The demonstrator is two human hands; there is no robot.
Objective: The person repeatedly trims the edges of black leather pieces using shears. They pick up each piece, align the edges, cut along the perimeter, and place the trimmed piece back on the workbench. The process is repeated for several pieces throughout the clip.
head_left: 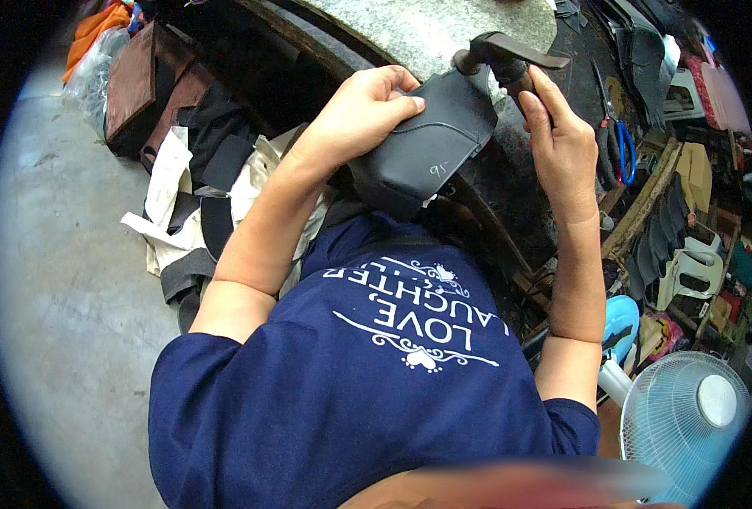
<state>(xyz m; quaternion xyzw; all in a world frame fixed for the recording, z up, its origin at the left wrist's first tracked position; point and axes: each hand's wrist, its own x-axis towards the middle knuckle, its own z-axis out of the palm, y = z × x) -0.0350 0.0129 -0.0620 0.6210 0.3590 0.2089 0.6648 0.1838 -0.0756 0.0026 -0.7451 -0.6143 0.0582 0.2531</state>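
My left hand (366,109) grips a black leather shoe upper (434,136) by its far edge, thumb on top and fingers curled behind. The upper has a stitched curved seam and a small pale handwritten mark. Its near end hangs over the table's front edge, close to my shirt. Wrapped round the dark handle of a hammer (512,53) is my right hand (560,140). The hammer's dark metal head is over the upper's far right corner, by the stone slab (452,30); whether it touches the leather I cannot tell.
Scissors (625,153) with blue handles and black leather pieces (639,76) lie at the right. Below them are a wooden rail (648,195), a pale plastic chair (688,271) and a fan (690,416). Fabric scraps (193,229) and a brown box (143,85) stand left.
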